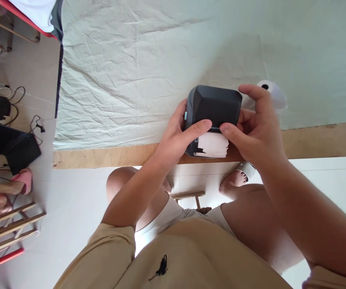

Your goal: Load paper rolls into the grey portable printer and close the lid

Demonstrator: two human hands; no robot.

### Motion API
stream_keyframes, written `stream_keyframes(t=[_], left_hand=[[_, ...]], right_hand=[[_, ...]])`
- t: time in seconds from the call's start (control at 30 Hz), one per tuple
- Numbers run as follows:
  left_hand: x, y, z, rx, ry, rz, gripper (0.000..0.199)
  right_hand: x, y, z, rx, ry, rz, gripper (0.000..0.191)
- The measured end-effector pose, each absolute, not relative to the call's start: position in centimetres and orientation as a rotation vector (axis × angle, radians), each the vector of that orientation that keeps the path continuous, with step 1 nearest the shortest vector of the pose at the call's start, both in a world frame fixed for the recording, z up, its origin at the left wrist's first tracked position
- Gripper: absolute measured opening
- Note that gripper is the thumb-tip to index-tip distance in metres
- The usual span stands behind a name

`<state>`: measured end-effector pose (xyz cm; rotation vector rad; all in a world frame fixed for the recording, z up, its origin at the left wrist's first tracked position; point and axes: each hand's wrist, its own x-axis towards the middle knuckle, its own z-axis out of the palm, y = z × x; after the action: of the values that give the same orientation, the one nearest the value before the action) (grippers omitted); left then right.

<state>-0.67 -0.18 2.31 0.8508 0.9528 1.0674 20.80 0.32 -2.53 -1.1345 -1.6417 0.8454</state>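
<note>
A boxy black label printer (216,106) with a rounded lid and a small light-blue button on its left side is held over the front edge of the table. A torn white sticker (213,144) covers part of its near face. My left hand (180,130) wraps the printer's left side, thumb on the lid's near edge. At the right side, my right hand (258,128) grips with its thumb on the same edge, while its index finger stretches past the far corner. Just beyond that hand lies a white paper roll (277,95) with a dark core hole, partly hidden by the fingers.
A wrinkled pale green cloth (124,80) covers the table, leaving a wooden edge strip (106,156) bare. At the left are a wooden chair (19,224), a black device (10,140) and cables on the floor. Another person's pink-slippered foot (23,181) is there too.
</note>
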Motion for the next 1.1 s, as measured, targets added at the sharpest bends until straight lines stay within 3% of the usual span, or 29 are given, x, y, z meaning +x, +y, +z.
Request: stream_keyframes(t=[0.33,0.57,0.83,0.93,1.1], left_hand=[[-0.2,-0.1,2.2,0.889,0.929,1.101,0.057],[0.6,0.1,2.3,0.780,0.843,1.247,0.034],[0.4,0.3,1.9,0.654,0.969,1.197,0.048],[0.3,0.3,1.8,0.637,0.976,1.212,0.042],[0.2,0.5,1.6,0.561,1.012,1.180,0.042]], right_hand=[[20.8,0.7,-2.5,-1.183,-1.600,0.962,0.075],[20.6,0.1,-1.8,-1.158,-1.522,1.034,0.069],[20.6,0.5,-2.5,-1.149,-1.555,0.950,0.084],[20.5,0.0,-1.2,-1.170,-1.584,0.850,0.075],[19.5,-0.5,2.1,-1.166,-1.524,0.496,0.033]])
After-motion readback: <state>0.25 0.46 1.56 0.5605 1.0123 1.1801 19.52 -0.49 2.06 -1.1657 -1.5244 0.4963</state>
